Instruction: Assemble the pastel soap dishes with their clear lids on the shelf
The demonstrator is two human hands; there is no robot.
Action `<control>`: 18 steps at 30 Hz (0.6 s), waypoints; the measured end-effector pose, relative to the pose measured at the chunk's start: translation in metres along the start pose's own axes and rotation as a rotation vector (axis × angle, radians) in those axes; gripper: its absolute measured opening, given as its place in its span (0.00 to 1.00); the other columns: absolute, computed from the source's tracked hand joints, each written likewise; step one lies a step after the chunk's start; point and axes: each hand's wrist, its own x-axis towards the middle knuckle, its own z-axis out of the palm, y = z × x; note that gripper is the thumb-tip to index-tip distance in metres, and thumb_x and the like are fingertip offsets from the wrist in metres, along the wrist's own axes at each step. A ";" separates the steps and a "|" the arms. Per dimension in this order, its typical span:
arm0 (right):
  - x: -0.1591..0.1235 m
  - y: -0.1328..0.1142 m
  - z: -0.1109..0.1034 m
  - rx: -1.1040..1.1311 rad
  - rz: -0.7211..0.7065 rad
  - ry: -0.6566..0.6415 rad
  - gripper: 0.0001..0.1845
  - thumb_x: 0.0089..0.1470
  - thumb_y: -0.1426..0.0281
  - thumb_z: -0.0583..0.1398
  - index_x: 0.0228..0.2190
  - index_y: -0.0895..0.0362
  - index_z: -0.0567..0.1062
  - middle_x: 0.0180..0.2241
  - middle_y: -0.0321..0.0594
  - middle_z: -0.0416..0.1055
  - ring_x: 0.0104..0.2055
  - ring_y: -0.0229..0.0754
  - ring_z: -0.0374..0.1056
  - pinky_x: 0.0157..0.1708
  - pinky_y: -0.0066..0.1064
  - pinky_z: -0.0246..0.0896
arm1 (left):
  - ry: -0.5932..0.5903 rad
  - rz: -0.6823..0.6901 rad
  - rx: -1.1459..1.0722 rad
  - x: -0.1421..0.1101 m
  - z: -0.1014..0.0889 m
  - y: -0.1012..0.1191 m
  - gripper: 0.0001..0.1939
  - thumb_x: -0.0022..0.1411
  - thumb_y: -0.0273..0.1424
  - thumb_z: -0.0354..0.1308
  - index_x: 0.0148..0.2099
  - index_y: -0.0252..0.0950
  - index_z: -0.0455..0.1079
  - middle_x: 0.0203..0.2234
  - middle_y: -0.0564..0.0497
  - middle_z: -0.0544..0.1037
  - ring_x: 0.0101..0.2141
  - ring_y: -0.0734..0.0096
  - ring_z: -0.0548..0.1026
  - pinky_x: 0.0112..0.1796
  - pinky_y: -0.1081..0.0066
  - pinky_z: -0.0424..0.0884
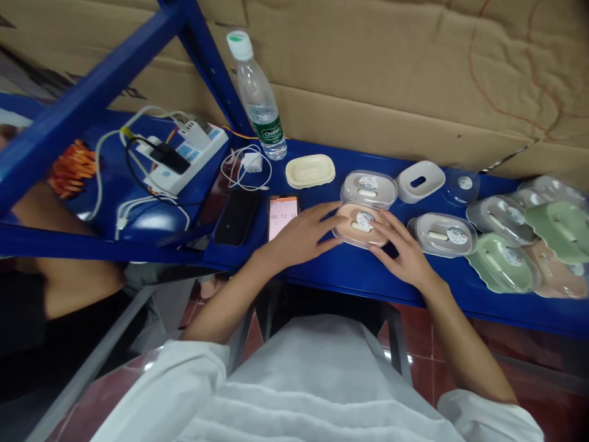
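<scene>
A peach soap box (pixel 354 228) with a clear lid and a round label lies on the blue table in front of me. Around its left end are the thumb and fingers of my left hand (pixel 304 236). My right hand (pixel 405 248) grips the right end, with fingertips touching the lid by the label. Just behind it sits a grey soap box (pixel 369 189) with a clear lid. An open white box shell (pixel 420 182) with an oval slot stands further right. Beyond my right hand is another lidded grey soap box (pixel 443 235).
A cream tray (pixel 310 171) lies behind my left hand. Phones (pixel 237 217), a charger with cable (pixel 251 162) and a water bottle (pixel 261 101) stand leftward. Several lidded boxes (pixel 504 263) crowd the right. A blue frame post (pixel 92 86) separates another person's arm (pixel 69 245) and a power strip (pixel 191 161).
</scene>
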 end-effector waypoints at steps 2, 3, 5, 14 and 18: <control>0.000 -0.001 0.001 -0.023 -0.021 -0.026 0.36 0.70 0.63 0.64 0.73 0.41 0.62 0.77 0.44 0.54 0.77 0.59 0.55 0.74 0.60 0.58 | -0.006 -0.009 0.026 -0.006 0.014 0.004 0.16 0.75 0.39 0.61 0.59 0.38 0.72 0.62 0.36 0.74 0.62 0.48 0.75 0.61 0.47 0.75; 0.000 -0.002 0.002 -0.037 -0.033 -0.043 0.37 0.69 0.63 0.65 0.73 0.41 0.61 0.77 0.45 0.54 0.77 0.59 0.54 0.74 0.61 0.57 | -0.008 -0.023 0.038 -0.008 0.020 0.005 0.15 0.74 0.39 0.62 0.57 0.37 0.73 0.59 0.37 0.75 0.59 0.48 0.77 0.58 0.48 0.77; -0.001 -0.002 0.004 -0.061 -0.055 -0.069 0.40 0.68 0.61 0.66 0.74 0.41 0.59 0.77 0.46 0.54 0.78 0.61 0.53 0.74 0.62 0.57 | 0.001 -0.049 0.054 -0.011 0.028 0.005 0.14 0.73 0.39 0.63 0.54 0.36 0.73 0.56 0.37 0.75 0.56 0.48 0.78 0.56 0.48 0.78; -0.011 0.009 0.010 -0.045 -0.032 0.059 0.38 0.66 0.57 0.68 0.72 0.42 0.65 0.77 0.44 0.53 0.76 0.60 0.57 0.73 0.59 0.60 | 0.074 -0.027 -0.128 -0.012 0.035 0.009 0.19 0.76 0.31 0.57 0.66 0.40 0.66 0.66 0.35 0.68 0.68 0.49 0.69 0.67 0.45 0.69; -0.013 0.010 0.012 -0.032 -0.014 0.125 0.35 0.64 0.55 0.69 0.69 0.45 0.69 0.73 0.48 0.62 0.72 0.60 0.64 0.71 0.58 0.64 | 0.125 0.039 -0.176 -0.007 0.033 0.010 0.16 0.77 0.29 0.55 0.64 0.40 0.70 0.65 0.36 0.70 0.69 0.52 0.69 0.68 0.46 0.69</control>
